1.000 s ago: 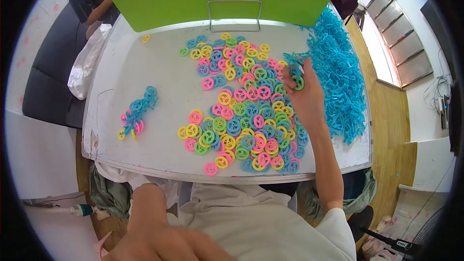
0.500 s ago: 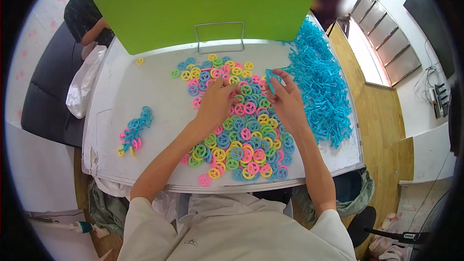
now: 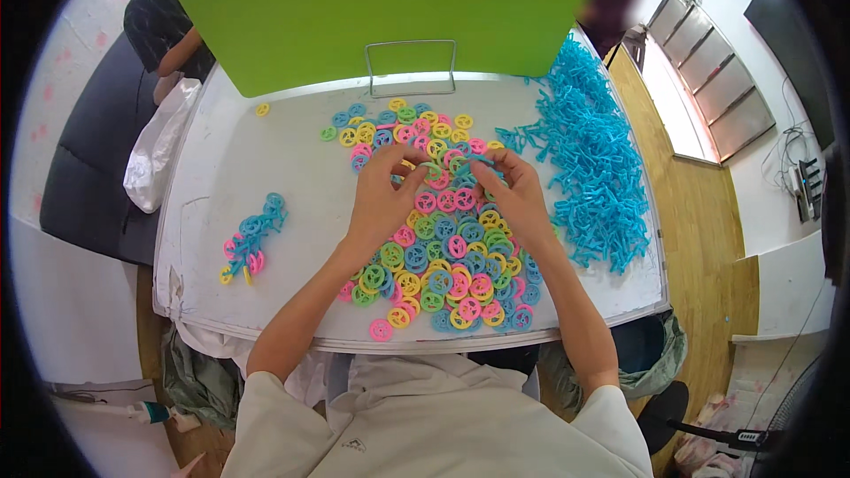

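Note:
Over a heap of small plastic spoked wheels [image 3: 443,230] in pink, yellow, green and blue, my two hands are close together. My left hand [image 3: 382,190] pinches a green wheel [image 3: 433,172] between thumb and fingers. A blue forked plastic piece [image 3: 478,159] is in the fingers of my right hand [image 3: 515,196], its tip pointing toward that wheel. Whether the two parts touch is too small to tell. On the left of the table lies a small cluster of joined pieces [image 3: 257,235], blue pieces with wheels on them.
A large pile of loose blue forked pieces [image 3: 598,159] covers the table's right side. At the back stands a green panel [image 3: 372,9] with a wire stand [image 3: 412,93] before it. One yellow wheel [image 3: 262,110] lies apart. Other people are beyond the panel.
My right hand has come down and left from beside the blue pile, bringing the blue piece near my left hand. My left hand now shows a green wheel at its fingertips.

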Demonstrator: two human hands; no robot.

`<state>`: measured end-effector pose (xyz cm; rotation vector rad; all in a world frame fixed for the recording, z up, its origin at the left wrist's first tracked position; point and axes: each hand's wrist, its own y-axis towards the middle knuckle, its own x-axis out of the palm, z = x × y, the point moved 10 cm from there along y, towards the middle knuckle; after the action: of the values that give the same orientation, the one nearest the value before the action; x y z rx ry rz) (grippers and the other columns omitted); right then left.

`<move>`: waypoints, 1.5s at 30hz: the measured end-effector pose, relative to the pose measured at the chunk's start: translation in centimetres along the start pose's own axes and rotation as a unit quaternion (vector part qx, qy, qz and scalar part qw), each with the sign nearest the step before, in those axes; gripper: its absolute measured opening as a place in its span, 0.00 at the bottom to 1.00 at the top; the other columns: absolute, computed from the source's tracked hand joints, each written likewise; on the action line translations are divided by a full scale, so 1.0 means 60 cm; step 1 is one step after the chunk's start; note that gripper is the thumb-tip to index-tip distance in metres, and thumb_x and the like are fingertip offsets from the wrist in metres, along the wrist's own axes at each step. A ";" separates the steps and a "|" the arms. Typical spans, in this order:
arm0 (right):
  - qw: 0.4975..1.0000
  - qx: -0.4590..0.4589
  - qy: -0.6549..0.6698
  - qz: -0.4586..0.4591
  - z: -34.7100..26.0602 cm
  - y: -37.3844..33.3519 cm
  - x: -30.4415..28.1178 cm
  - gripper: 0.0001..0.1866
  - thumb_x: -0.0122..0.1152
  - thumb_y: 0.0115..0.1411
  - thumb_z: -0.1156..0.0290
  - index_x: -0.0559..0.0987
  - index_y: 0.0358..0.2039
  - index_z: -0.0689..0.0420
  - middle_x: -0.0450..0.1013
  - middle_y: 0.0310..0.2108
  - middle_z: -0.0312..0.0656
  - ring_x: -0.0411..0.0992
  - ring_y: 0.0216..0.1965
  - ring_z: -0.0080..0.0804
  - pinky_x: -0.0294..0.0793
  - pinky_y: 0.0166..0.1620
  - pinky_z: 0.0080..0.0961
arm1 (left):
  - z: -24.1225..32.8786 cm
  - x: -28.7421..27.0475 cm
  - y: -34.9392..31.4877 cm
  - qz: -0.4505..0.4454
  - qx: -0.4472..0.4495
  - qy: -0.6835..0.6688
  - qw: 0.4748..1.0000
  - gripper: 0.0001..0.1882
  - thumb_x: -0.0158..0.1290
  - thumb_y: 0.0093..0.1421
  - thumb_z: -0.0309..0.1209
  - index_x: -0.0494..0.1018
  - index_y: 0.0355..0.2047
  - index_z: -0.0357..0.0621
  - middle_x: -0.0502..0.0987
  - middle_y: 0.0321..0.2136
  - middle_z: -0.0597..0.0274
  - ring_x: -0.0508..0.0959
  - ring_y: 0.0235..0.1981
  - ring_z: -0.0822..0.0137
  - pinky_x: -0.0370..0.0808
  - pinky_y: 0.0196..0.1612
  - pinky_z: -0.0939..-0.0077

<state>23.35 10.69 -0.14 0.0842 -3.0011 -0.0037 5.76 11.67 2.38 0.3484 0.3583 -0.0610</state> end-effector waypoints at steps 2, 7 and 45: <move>1.000 0.000 -0.017 0.001 0.001 0.000 0.001 0.10 0.61 0.59 0.71 0.74 0.39 0.61 0.73 0.29 0.34 0.71 0.27 0.18 0.69 0.29 0.13 | -0.003 -0.002 0.000 0.004 -0.010 -0.013 1.000 0.07 0.54 0.57 0.24 0.73 0.38 0.39 0.76 0.33 0.59 0.77 0.29 0.69 0.73 0.30 0.76; 0.997 0.007 -0.063 0.037 0.010 -0.002 -0.007 0.13 0.64 0.57 0.71 0.75 0.40 0.62 0.75 0.29 0.36 0.73 0.28 0.18 0.72 0.31 0.14 | -0.009 0.009 -0.006 -0.036 -0.097 -0.135 0.986 0.08 0.52 0.60 0.27 0.74 0.39 0.39 0.76 0.33 0.61 0.76 0.30 0.72 0.73 0.31 0.77; 0.999 0.022 -0.038 0.004 0.034 -0.017 0.033 0.11 0.59 0.60 0.70 0.77 0.35 0.67 0.76 0.29 0.40 0.76 0.30 0.22 0.75 0.34 0.18 | 0.015 0.029 -0.034 0.033 -0.049 -0.028 0.998 0.06 0.52 0.57 0.19 0.64 0.32 0.35 0.75 0.27 0.50 0.78 0.28 0.57 0.73 0.30 0.67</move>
<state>21.18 9.57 -1.87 0.0780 -3.0787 0.0606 7.45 9.42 1.88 0.2604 0.2937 0.0110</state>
